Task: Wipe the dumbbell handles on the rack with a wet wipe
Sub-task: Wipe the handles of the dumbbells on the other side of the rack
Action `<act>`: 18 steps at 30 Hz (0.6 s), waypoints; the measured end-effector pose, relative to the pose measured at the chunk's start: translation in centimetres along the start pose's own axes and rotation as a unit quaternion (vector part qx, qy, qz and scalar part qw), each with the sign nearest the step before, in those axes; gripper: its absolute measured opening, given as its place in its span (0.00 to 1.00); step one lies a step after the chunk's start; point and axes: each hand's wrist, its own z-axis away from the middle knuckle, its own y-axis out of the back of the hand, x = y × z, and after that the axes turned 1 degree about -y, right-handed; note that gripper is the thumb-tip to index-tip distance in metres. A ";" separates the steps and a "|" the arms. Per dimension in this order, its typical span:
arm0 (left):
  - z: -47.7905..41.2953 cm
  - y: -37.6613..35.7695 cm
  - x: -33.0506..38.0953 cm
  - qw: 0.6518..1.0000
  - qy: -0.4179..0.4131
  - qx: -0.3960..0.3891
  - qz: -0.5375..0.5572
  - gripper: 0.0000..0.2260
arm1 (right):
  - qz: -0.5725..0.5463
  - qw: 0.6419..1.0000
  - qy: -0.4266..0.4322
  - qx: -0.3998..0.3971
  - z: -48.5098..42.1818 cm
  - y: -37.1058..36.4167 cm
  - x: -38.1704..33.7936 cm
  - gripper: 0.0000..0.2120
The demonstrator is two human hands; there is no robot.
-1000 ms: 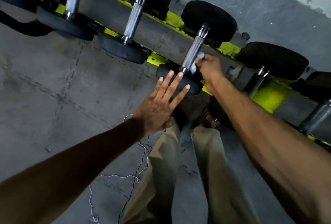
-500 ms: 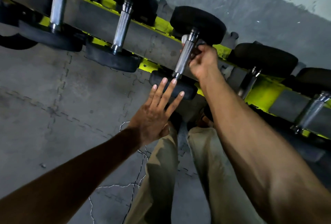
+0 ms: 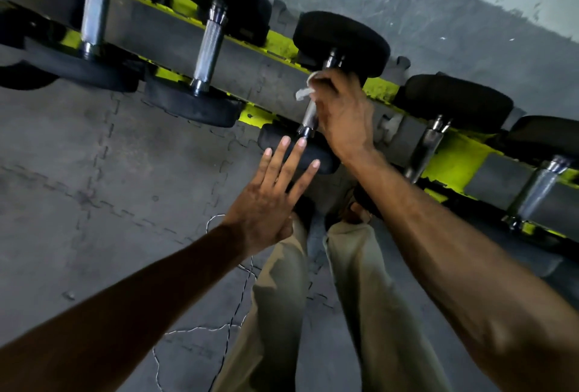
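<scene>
While the right hand (image 3: 341,113) grips the wet wipe (image 3: 304,91) round the centre-frame dumbbell handle (image 3: 310,116) on the rack (image 3: 250,75), with the left hand (image 3: 266,203) spread open below, the job looks midway, and whether the neighbouring handles (image 3: 208,47) are wiped is unclear.

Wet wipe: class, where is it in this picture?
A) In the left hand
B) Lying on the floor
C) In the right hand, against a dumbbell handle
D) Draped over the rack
C: the right hand grips the wipe round the handle, while the left hand has straight fingers and holds nothing.
</scene>
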 end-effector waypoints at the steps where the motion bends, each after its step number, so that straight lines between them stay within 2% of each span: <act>1: -0.1 0.1 -0.1 1.000 -0.002 0.002 -0.003 0.50 | 0.056 0.998 0.000 -0.011 -0.7 0.3 0.8 0.15; 3: -0.3 0.2 -0.3 1.000 0.000 -0.001 -0.014 0.51 | 0.093 0.994 -0.005 -0.053 -1.2 0.9 1.1 0.17; 4: -0.3 0.1 -0.3 1.000 0.002 -0.003 -0.019 0.51 | 0.099 0.989 0.032 -0.101 -1.1 1.2 0.8 0.17; 6: -0.2 -0.1 -0.2 1.000 0.006 -0.005 -0.023 0.51 | 0.129 0.954 0.161 -0.217 -0.9 2.0 -0.4 0.16; 7: -0.2 -0.2 -0.1 1.000 0.007 -0.005 -0.024 0.50 | 0.145 0.937 0.199 -0.246 -1.4 2.5 -0.6 0.15; 8: -0.2 -0.4 0.0 1.000 0.007 -0.005 -0.028 0.50 | 0.164 0.933 0.200 -0.250 -2.3 3.2 -0.6 0.16; 11: -0.3 -0.6 0.1 0.999 0.013 0.005 -0.042 0.49 | 0.223 0.941 0.125 -0.220 -5.4 4.5 -0.4 0.13; 14: -0.4 -1.0 0.4 0.997 0.025 0.008 -0.066 0.50 | 0.239 0.902 0.108 -0.344 -5.5 3.7 -3.6 0.12; 16: -0.5 -1.2 0.7 0.996 0.033 0.011 -0.084 0.51 | 0.214 0.866 0.063 -0.447 -5.9 2.9 -6.1 0.13; 18: -0.5 -1.3 0.6 0.995 0.042 0.009 -0.094 0.52 | 0.179 0.837 0.015 -0.518 -6.6 2.6 -7.3 0.07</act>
